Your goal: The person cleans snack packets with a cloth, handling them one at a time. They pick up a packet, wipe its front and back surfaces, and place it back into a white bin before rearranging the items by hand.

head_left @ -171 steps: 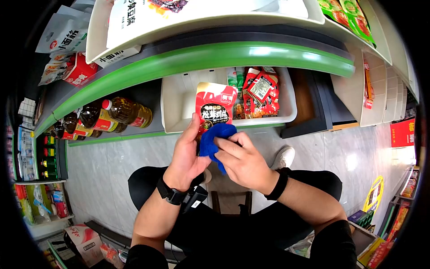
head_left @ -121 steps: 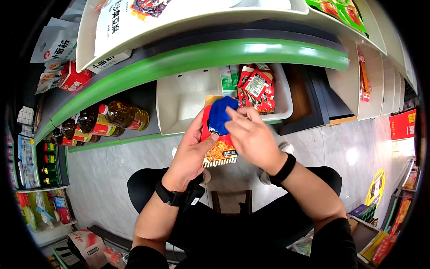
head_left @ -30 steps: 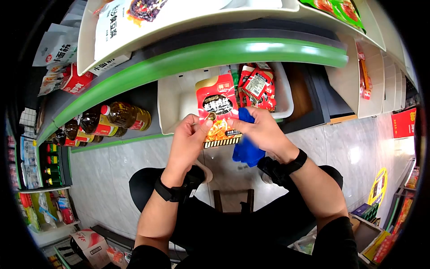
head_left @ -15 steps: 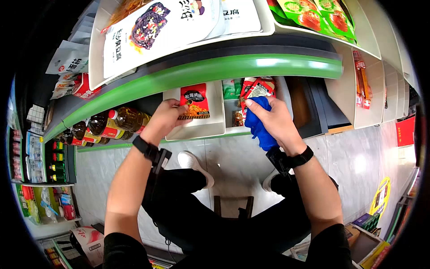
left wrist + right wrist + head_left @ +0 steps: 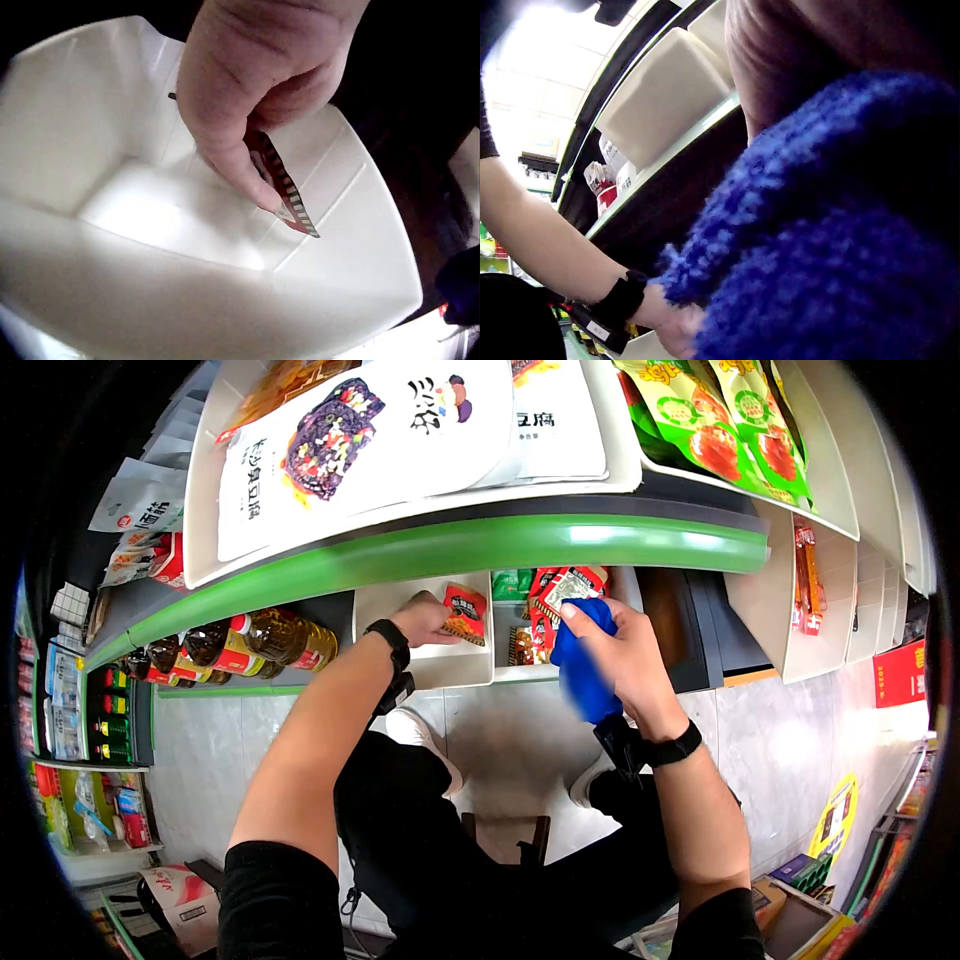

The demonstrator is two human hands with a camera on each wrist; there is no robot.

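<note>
On the lower shelf, seen from the head camera, the left hand [image 5: 425, 618] reaches into the white bin [image 5: 425, 665] and holds a red snack packet [image 5: 465, 613] pinched between thumb and fingers, deep inside the bin. Half a second ago the packet was nearer the bin's front; a second ago both hands held it out in front of the shelf, so it now looks wiped and on its way back into stock. The right hand [image 5: 625, 650] grips a blue cloth [image 5: 580, 670], fingers curled round it, just in front of the neighbouring bin, where more red packets [image 5: 560, 595] stand. It has stayed about there since half a second ago. Oil bottles [image 5: 275, 640] lie to the left on the same shelf, and large pouches [image 5: 350, 440] sit in the tray above.

From the left wrist, the fingers [image 5: 240, 161] pinch the packet [image 5: 281, 187] by its top; its striped lower corner is down against the bin [image 5: 112, 112] floor or very nearly touching it.

From the right wrist, the cloth [image 5: 840, 240] fills most of the frame, bunched in the hand [image 5: 795, 67]. Beyond it the left forearm [image 5: 547, 240] stretches to the shelf.
</note>
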